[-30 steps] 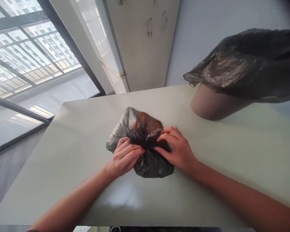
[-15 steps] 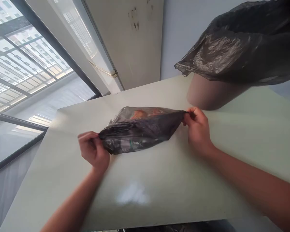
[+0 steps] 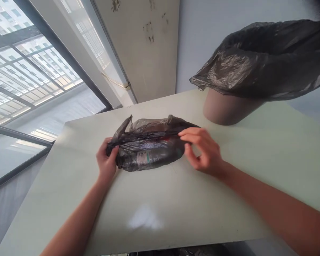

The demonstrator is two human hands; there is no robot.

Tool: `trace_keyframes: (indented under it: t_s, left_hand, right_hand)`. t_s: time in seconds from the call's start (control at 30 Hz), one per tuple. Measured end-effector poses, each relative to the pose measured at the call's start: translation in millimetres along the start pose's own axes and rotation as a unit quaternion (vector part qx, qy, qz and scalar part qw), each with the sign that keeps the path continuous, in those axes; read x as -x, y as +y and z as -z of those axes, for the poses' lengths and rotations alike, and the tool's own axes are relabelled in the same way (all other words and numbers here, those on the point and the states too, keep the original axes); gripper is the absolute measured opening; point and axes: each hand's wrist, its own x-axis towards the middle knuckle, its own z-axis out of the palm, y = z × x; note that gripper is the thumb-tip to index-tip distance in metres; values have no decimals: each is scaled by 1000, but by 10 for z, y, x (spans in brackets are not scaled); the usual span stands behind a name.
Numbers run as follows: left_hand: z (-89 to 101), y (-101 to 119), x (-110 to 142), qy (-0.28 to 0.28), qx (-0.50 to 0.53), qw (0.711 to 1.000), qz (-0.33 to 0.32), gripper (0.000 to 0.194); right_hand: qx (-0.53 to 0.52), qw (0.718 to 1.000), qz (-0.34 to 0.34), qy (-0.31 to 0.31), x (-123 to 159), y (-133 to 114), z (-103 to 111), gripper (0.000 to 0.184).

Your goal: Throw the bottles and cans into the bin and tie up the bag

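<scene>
A thin black plastic bag (image 3: 149, 145) lies stretched sideways on the table, with a bottle-like shape (image 3: 146, 156) bearing a pale label and a green stripe showing through its front. Something reddish shows dimly behind it. My left hand (image 3: 106, 160) is closed on the gathered plastic at the bag's left end, thumb in front. At the right end, my right hand (image 3: 204, 151) has its thumb and fingers apart, fingertips against or just over the plastic. One twisted corner of the bag sticks up near my left hand.
A brown-grey bin (image 3: 229, 108) lined with a large black bag (image 3: 256, 64) stands at the table's back right. The pale table (image 3: 138, 199) reaches a white cabinet-like panel (image 3: 149, 64) at the back. Windows (image 3: 37, 71) are on the left.
The bunched bag was pulled out wide by both hands, its edge taut between them. Since then the edge has slackened, and my right hand has moved inward and loosened its fingers.
</scene>
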Motion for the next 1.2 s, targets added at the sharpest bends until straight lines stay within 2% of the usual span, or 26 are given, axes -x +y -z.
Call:
trace_keyframes:
  t_s: [0.07,0.1,0.2,0.3,0.4,0.5,0.6,0.67,0.77,0.87,0.93,0.97,1.03,1.1,1.2]
  left_hand:
    - [43,-37,-40,26,129,991,26,21]
    - [72,-63,-68,43,185,981,50,21]
    - [176,-130,-156,74,277,951,119,21]
    - [271,-115,-225,53,344,928,132,19]
    - [317,-25,-269,23,422,900,103,23]
    - [356,36,-311,29,425,901,87,29]
    - [477,-11,-382,45,406,909,81,35]
    - [602,-76,-441,16,420,904,80,39]
    - [748,-130,-497,-87,436,894,55,48]
    - [754,-79,-467,-151,398,904,43,41]
    - [711,-10,-420,-186,331,923,69,33]
    - [694,24,-399,-214,289,929,82,34]
    - [684,78,-373,-286,206,932,88,43]
    - [702,107,-370,-346,120,928,70,49]
    - [714,116,-383,-371,-50,927,-7,38]
  right_hand:
    - [-3,995,11,-102,11,-14,-43,47]
    - [6,992,-7,-129,21,-9,-69,49]
    - [48,985,-67,-154,43,45,-125,55]
    - [81,978,-74,-178,38,106,-125,51]
    - [100,978,-40,-178,15,120,-94,19]
    - [115,982,-8,-150,-13,88,-62,15]
    - [88,987,17,-130,-41,55,-43,16]
    - [44,989,45,-130,-51,47,-41,21]
    - [-6,988,47,-149,-41,55,-66,27]
    - [23,980,-15,-195,-12,80,-125,37]
    - [51,973,-43,-221,4,106,-166,43]
    - [56,971,-49,-225,9,119,-178,40]
    - [54,975,-49,-211,11,142,-178,25]
    - [50,981,-36,-183,3,154,-141,22]
    - [50,987,-3,-151,-24,148,-46,24]
